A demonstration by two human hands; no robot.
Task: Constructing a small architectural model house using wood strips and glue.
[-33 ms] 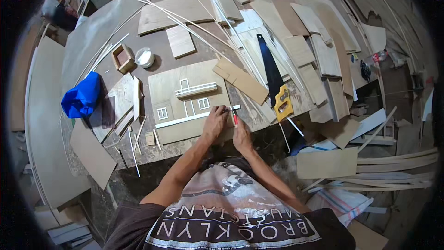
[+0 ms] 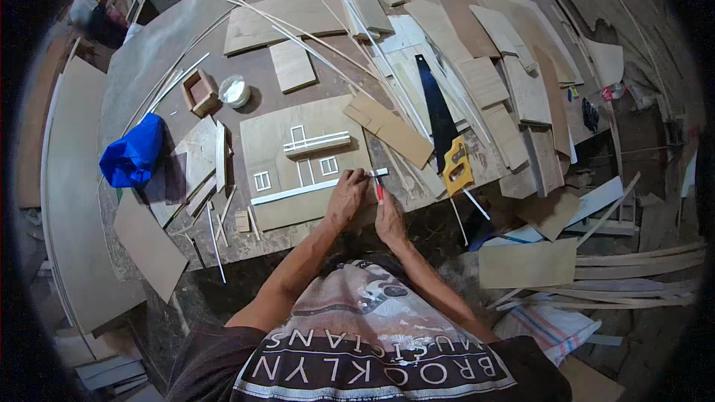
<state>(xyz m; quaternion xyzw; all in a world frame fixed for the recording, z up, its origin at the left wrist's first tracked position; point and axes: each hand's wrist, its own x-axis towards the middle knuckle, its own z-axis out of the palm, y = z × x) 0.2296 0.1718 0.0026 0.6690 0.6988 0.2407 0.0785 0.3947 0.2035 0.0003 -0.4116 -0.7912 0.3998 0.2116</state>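
Note:
A plywood panel (image 2: 261, 141) lies flat on the table, with small white window and door frames and a white-railed balcony piece (image 2: 316, 145) on it. Across its lower part runs a long white strip (image 2: 290, 194), whose right end sticks out past the panel. My left hand (image 2: 348, 195) is closed on this strip near that end, its fingertips pressed together. Just right of it, my right hand (image 2: 389, 219) grips a slim red-handled tool (image 2: 380, 191) upright against the strip. The tool's working tip is too small to make out.
A handsaw with a yellow handle (image 2: 456, 167) lies to the right, on scattered boards. A brown fibreboard piece (image 2: 389, 130) touches the panel's upper right. At the left are a white tub (image 2: 234, 93), a wooden box (image 2: 199, 94) and a blue bag (image 2: 134, 152).

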